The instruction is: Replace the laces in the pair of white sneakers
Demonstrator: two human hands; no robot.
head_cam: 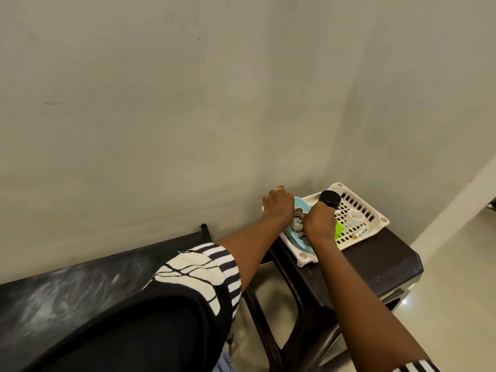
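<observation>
A bundle of pale laces with dark marks [298,227] lies in a light blue container [295,241] at the left end of a white slotted basket [357,237]. My left hand [277,208], wearing a gold ring, curls over the far rim of the blue container. My right hand [319,224] reaches down into the container, its fingers curled at the laces; the fingertips are hidden. No sneakers are in view.
The basket sits on a dark brown stool [375,261] by the wall. In it are a black round lid [330,199] just past my right hand, a small white cup [355,216], a green item [338,230] and a small tube [359,232]. A dark bench [80,280] stands on the left.
</observation>
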